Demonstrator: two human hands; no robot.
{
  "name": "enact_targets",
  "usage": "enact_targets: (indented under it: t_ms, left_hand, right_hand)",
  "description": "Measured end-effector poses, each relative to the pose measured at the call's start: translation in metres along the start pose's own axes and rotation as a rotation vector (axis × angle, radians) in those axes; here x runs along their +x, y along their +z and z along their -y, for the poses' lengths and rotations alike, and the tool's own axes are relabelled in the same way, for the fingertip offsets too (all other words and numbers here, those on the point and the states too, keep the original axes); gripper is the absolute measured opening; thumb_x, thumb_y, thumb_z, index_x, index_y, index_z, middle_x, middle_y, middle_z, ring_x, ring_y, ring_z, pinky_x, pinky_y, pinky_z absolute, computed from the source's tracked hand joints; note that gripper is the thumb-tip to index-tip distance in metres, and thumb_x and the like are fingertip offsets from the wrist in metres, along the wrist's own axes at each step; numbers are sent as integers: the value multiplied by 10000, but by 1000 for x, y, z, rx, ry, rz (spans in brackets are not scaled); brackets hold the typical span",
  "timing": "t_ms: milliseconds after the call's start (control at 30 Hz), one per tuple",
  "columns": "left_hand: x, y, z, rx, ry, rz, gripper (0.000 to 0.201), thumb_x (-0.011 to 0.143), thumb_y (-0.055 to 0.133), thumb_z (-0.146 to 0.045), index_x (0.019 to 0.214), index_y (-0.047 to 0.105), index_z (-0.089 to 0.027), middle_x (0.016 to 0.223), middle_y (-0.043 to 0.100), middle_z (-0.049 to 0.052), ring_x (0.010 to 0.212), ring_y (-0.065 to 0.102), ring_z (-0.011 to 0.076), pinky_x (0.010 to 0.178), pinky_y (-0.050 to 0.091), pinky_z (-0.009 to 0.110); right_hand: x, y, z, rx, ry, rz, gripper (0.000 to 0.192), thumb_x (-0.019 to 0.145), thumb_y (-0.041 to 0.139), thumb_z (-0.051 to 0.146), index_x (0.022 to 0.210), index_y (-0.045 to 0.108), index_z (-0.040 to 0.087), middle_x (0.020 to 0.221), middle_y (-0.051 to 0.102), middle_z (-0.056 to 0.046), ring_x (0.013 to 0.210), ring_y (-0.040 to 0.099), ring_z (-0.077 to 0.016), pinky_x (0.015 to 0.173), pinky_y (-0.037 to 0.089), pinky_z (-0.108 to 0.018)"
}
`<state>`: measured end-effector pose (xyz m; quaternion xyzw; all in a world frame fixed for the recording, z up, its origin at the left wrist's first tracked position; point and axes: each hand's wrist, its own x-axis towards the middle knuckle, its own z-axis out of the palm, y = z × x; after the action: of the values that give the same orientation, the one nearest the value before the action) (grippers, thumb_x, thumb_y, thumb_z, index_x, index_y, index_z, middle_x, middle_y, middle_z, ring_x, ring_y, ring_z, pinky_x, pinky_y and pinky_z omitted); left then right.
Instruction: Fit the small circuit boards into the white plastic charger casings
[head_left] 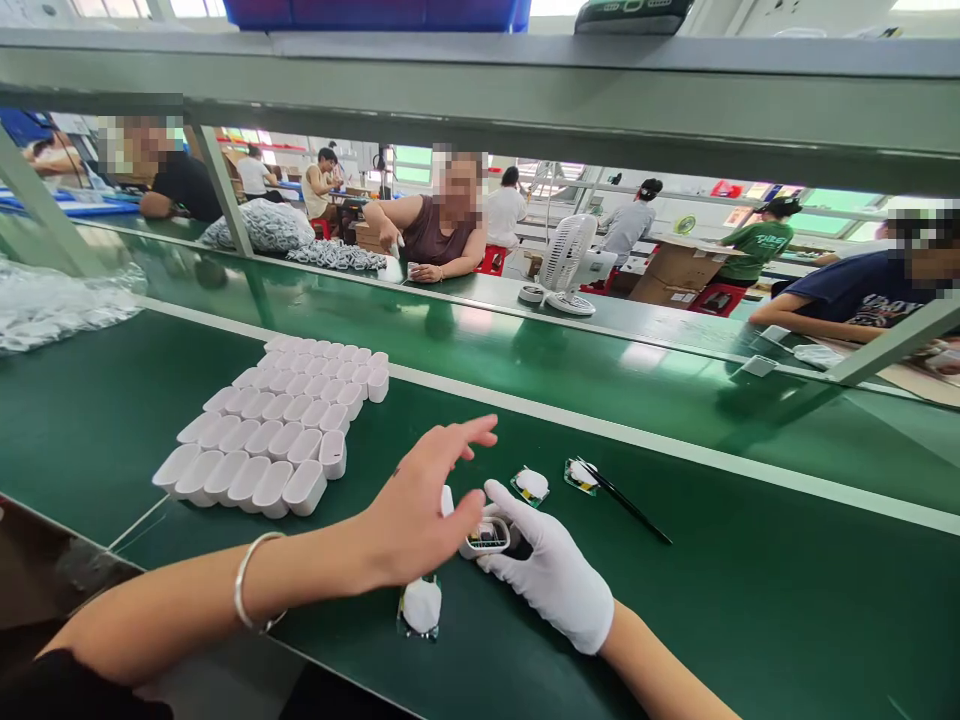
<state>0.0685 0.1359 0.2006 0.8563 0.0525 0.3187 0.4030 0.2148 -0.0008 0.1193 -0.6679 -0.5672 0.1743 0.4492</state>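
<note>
My left hand (420, 500) is bare, with its fingers stretched out and apart, above the green work surface. It partly covers a small white oval housing (487, 543), which has electronic parts showing inside its open top. My right hand (555, 570), in a white glove, grips this housing between thumb and fingers. Part of another white piece (447, 501) peeks out behind my left hand. Circuit boards with round white pads lie around: one board (421, 607) below my left hand, another (531, 486) beyond my right hand, a third (583, 475) under the tip of black tweezers (634, 507).
Rows of white oval housings (262, 440) stand at the left, near a clear plastic bag (64, 305). A grey shelf beam (480, 95) crosses overhead. Across the bench a person (446, 225) handles small parts beside a white fan (570, 255).
</note>
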Motion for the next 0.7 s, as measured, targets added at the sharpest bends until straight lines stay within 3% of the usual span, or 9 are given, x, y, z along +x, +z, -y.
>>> enact_targets:
  t_ms: [67, 133, 300, 467, 533, 600, 700]
  left_hand:
    - [8, 6, 15, 110, -163, 136, 472, 768, 472, -153, 1237, 491, -199, 1147, 604, 68, 1007, 527, 228, 918, 440, 434]
    - [4, 11, 26, 160, -239, 215, 392, 782, 502, -213, 1167, 555, -160, 1087, 625, 82, 1011, 512, 243, 934, 421, 446]
    - [-10, 16, 31, 11, -310, 353, 379, 780, 588, -403, 1090, 624, -188, 886, 611, 53, 842, 539, 201, 763, 470, 337]
    - [-10, 19, 30, -126, -368, 299, 312, 694, 681, -363, 967, 670, -211, 794, 572, 10, 750, 534, 161, 664, 454, 270]
    - [-10, 22, 32, -158, -313, 227, 326, 651, 707, -286, 964, 661, -209, 768, 574, -3, 714, 529, 148, 628, 456, 253]
    - [-11, 24, 36, -165, -163, 138, 376, 634, 703, -210, 1004, 634, -201, 780, 603, -2, 708, 536, 144, 623, 472, 249]
    - [-11, 27, 42, -89, 258, -33, 419, 685, 649, -122, 1094, 571, -168, 901, 671, 50, 768, 583, 161, 671, 505, 276]
  right_hand:
    - [0, 2, 0, -42, -26, -76, 569, 771, 607, 180, 1319, 463, 233, 961, 678, -33, 734, 644, -146, 695, 561, -283]
    - [1, 1, 3, -110, -116, -189, 510, 790, 591, 168, 1285, 485, 234, 901, 676, -25, 672, 640, -135, 634, 564, -262]
    - [-1, -7, 13, -346, -350, -372, 412, 811, 575, 114, 1191, 522, 265, 996, 660, -53, 856, 658, -181, 758, 566, -311]
    - [-4, -7, 21, -313, -337, -386, 412, 789, 609, 116, 1162, 545, 279, 1057, 650, -59, 930, 652, -195, 795, 565, -321]
    - [-3, -8, 24, -248, -229, -353, 458, 754, 650, 163, 1189, 547, 262, 1182, 610, -89, 1044, 616, -245, 830, 562, -363]
    - [-2, -13, 26, -175, -120, -298, 541, 732, 675, 203, 1248, 520, 242, 1249, 576, -110, 1077, 601, -274, 816, 573, -377]
    - [-4, -24, 24, -186, -181, -271, 524, 753, 660, 186, 1255, 531, 262, 1184, 629, -82, 997, 646, -237, 809, 578, -345]
